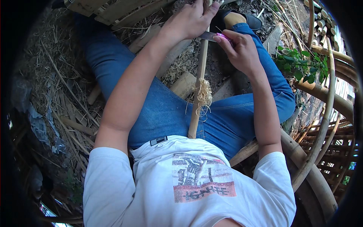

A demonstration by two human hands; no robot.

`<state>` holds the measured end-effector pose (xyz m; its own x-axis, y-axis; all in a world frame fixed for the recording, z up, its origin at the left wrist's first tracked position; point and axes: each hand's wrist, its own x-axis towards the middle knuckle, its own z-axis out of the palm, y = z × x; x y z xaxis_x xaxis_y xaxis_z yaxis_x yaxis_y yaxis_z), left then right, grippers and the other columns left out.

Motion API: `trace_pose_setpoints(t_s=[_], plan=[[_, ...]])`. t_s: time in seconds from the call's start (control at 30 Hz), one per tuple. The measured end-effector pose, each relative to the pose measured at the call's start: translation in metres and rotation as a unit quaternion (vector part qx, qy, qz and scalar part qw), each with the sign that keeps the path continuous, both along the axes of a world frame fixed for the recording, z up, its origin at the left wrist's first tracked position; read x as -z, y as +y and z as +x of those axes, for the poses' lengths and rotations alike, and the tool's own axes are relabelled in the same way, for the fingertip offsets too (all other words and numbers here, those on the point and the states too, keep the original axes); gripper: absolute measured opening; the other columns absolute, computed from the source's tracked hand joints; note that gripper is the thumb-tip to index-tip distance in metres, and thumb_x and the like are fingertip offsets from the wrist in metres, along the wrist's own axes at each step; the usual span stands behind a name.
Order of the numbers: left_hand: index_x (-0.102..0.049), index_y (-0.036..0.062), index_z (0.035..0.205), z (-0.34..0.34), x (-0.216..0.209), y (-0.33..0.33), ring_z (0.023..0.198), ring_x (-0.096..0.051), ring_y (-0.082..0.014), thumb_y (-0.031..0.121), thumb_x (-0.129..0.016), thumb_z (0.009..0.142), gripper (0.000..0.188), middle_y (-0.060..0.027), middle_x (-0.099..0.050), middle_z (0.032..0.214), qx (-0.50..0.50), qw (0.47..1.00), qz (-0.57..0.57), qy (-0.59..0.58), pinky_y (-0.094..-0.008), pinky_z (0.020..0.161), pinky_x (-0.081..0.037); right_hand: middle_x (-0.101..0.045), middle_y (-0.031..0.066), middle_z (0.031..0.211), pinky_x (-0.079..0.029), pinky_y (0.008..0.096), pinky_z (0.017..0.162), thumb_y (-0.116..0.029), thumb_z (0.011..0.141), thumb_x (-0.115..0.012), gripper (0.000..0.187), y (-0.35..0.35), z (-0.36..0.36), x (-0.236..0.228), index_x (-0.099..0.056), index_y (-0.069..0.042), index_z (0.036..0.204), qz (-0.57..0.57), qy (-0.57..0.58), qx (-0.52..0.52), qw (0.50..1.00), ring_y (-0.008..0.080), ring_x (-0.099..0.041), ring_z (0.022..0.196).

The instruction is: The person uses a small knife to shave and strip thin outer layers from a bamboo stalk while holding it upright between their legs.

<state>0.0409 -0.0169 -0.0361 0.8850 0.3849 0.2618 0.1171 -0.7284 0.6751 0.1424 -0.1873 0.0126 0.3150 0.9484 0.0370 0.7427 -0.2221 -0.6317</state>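
A long pale stick (200,72) runs from the top edge of the view down to my waist, between my legs. My left hand (191,19) grips its far part, the thumb lying across it; some fingers are cut off by the frame edge. In my right hand (241,50) is a small knife with a pink handle (223,36). Its flat metal blade (208,36) lies across the stick just below my left hand. Thin curled shavings (204,95) hang in a clump on the stick's lower part, above my lap.
My legs in blue jeans (109,56) are spread on either side. Straw and wood scraps (68,83) cover the ground at left. A slatted wooden panel (126,15) stands at the top left. Bent poles (325,125), a leafy plant (302,64) and stacked cut bamboo (322,24) are at right.
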Motion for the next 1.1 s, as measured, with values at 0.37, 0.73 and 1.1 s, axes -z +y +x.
trace_pose_setpoints(t_s=[0.37,0.73,1.1], plan=[[-0.061,0.0012,0.092,-0.012,-0.053,-0.017,0.071,-0.066,-0.0471,0.047,-0.044,0.102,0.050,-0.0276,-0.065,0.073,-0.127,0.990,-0.059,0.012,-0.0518,0.056,-0.053,-0.061,0.0125,0.069,-0.046,0.0352,0.062,-0.027,0.088,-0.068,0.029,0.009,0.022,-0.022,-0.063,0.000,0.097,-0.024,0.037,-0.092,0.995,0.0222,-0.060,0.066],[-0.057,0.0054,0.090,0.006,-0.042,0.001,0.056,-0.066,-0.0383,0.039,-0.047,0.102,0.037,-0.0191,-0.061,0.059,-0.111,0.975,0.106,-0.159,-0.0473,0.046,-0.049,-0.067,0.0207,0.075,-0.053,0.0465,0.069,-0.021,0.082,-0.063,0.020,0.050,0.024,-0.014,-0.070,-0.002,0.081,-0.112,-0.269,0.010,0.957,0.0380,-0.067,0.074],[-0.058,0.0044,0.081,0.013,-0.032,0.013,0.056,-0.064,-0.0414,0.045,-0.042,0.103,0.049,-0.0209,-0.060,0.059,-0.159,0.966,0.149,-0.140,-0.0483,0.045,-0.047,-0.069,0.0174,0.073,-0.055,0.0461,0.065,-0.030,0.082,-0.065,0.023,0.049,0.012,0.006,-0.074,-0.009,0.079,-0.011,-0.289,0.085,0.953,0.0349,-0.069,0.070]])
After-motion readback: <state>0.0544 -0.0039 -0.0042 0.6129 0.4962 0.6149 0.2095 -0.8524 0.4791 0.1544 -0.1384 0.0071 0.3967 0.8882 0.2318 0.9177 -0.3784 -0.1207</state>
